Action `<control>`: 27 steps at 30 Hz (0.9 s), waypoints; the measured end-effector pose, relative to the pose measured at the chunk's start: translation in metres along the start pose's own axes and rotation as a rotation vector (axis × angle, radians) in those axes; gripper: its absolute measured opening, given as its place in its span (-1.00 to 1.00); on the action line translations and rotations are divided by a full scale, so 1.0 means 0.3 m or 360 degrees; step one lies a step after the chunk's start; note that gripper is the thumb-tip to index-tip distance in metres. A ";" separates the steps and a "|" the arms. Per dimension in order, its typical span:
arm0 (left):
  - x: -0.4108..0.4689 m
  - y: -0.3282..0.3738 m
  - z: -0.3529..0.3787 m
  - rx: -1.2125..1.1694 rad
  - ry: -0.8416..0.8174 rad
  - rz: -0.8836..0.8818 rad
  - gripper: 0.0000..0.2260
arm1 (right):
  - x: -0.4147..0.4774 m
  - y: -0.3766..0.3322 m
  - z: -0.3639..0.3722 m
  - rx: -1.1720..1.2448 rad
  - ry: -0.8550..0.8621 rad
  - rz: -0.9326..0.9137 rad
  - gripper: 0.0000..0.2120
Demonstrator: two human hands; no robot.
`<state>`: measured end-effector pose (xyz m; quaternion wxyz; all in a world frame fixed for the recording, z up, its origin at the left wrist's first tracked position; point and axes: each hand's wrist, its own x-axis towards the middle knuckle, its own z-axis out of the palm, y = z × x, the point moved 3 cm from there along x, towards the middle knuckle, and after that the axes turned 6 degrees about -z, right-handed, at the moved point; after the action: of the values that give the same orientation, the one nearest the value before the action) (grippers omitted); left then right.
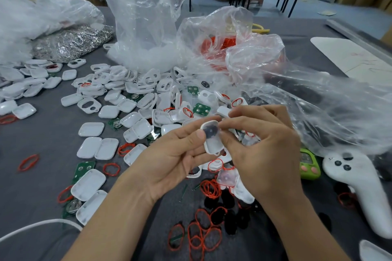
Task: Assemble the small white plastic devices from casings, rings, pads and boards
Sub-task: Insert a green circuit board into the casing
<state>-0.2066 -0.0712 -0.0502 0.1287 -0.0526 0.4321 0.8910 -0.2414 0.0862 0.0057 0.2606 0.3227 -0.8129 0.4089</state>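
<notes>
Now, the head view, the only one: the left hand (176,154) cradles an open white casing (213,144) above the grey table (42,144), with its thumb curled onto the left rim. The right hand (261,148) pinches the casing's upper right edge beside a dark pad (210,131) lying inside (too blurred to tell whether it is seated). Better, I judge, to hold the casing level and press the pad flat into its recess before anything else goes in.

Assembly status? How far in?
Done: some closed-looking units lie far left. In hand: left hand holds an open casing with a black pad inside; right hand pinches its rim. Left: many loose casings, red rings and green boards on the table.
</notes>
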 end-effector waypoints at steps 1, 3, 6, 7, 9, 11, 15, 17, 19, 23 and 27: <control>0.002 -0.004 0.000 0.0031 0.0018 -0.0009 -0.58 | 0.000 -0.001 0.004 -0.0003 0.0002 -0.0020 -0.84; 0.003 -0.011 0.003 0.0073 0.0033 -0.0031 -0.59 | 0.000 -0.002 0.010 0.0000 0.0000 -0.0071 -0.84; 0.003 -0.014 0.010 0.0124 0.0025 -0.0043 -0.60 | -0.001 -0.006 0.011 0.0009 -0.0002 -0.0161 -0.89; 0.003 -0.014 0.011 0.0142 0.0028 -0.0042 -0.59 | -0.001 -0.005 0.010 0.0012 -0.0009 -0.0183 -0.90; 0.003 -0.016 0.011 0.0183 0.0045 -0.0042 -0.56 | -0.004 -0.004 0.011 -0.0010 -0.0017 -0.0227 -0.91; 0.004 -0.019 0.011 0.0216 0.0067 -0.0046 -0.54 | -0.005 -0.003 0.011 -0.0038 -0.0011 -0.0286 -0.92; 0.004 -0.019 0.013 0.0204 0.0068 -0.0059 -0.52 | -0.007 -0.005 0.019 -0.0065 -0.0019 -0.0370 -0.93; 0.004 -0.015 0.015 0.0149 0.0045 -0.0056 -0.54 | -0.007 -0.004 0.023 -0.0027 -0.0011 -0.0340 -0.92; 0.003 -0.011 0.018 0.0086 0.0018 -0.0050 -0.59 | -0.005 -0.001 0.017 0.0067 0.0043 -0.0255 -0.93; 0.007 0.000 0.009 -0.0056 0.0075 -0.0013 -0.62 | 0.006 0.038 -0.009 0.0549 0.0256 0.0261 -0.95; 0.005 0.008 0.009 -0.0139 0.0031 0.0025 -0.67 | 0.006 0.099 -0.001 0.0892 0.0265 0.0874 -0.96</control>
<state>-0.2087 -0.0703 -0.0470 0.1150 -0.0634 0.3943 0.9095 -0.2644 0.0993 -0.0077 0.1083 0.1177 -0.7020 0.6940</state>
